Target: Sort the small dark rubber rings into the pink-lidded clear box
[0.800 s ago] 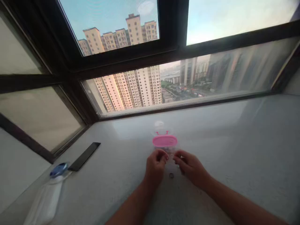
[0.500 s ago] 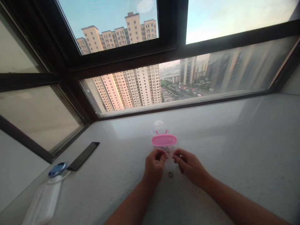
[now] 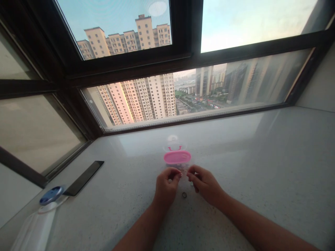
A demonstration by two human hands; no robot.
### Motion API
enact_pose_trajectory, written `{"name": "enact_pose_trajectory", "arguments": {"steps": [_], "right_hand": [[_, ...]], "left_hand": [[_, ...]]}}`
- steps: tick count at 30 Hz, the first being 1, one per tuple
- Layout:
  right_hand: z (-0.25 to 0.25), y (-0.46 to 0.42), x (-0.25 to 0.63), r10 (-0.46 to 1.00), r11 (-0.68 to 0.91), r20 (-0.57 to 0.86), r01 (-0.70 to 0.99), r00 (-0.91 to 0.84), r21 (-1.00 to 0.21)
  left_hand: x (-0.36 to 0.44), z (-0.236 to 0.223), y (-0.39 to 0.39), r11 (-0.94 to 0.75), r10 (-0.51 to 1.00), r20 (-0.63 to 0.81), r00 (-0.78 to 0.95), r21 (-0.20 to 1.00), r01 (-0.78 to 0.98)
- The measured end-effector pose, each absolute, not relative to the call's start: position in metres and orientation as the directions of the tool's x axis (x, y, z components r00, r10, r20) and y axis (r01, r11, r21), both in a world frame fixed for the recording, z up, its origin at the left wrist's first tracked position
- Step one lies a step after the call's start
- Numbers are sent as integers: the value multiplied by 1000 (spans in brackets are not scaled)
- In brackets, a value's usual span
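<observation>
My left hand (image 3: 165,184) and my right hand (image 3: 204,183) meet over a pale stone sill (image 3: 248,167), fingertips pinched together on something tiny that I cannot make out. Just beyond the fingers stands a small clear container with a pink lid (image 3: 177,157). A small dark ring (image 3: 184,195) lies on the sill between my two wrists, touched by neither hand.
A black phone (image 3: 83,177) lies flat at the left near the window frame. A white bottle with a blue cap (image 3: 39,216) lies at the lower left corner. The dark window frame (image 3: 183,62) runs along the back.
The view has shifted slightly, so everything sits a little further left. My hands keep the same pinched pose by the pink-lidded container.
</observation>
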State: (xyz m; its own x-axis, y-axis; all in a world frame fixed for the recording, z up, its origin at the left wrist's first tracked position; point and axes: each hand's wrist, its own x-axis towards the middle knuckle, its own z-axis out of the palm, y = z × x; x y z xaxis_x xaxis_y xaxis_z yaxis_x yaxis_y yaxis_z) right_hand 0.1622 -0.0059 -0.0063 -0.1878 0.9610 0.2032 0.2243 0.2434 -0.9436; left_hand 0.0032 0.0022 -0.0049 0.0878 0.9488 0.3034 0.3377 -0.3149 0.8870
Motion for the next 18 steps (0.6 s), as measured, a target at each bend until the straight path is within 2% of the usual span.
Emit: {"name": "enact_pose_trajectory", "arguments": {"steps": [18], "right_hand": [[-7, -3, 161, 961, 241, 205, 201, -185, -950]], "left_hand": [[1, -2, 4, -292, 956, 282, 79, 894, 341]]}}
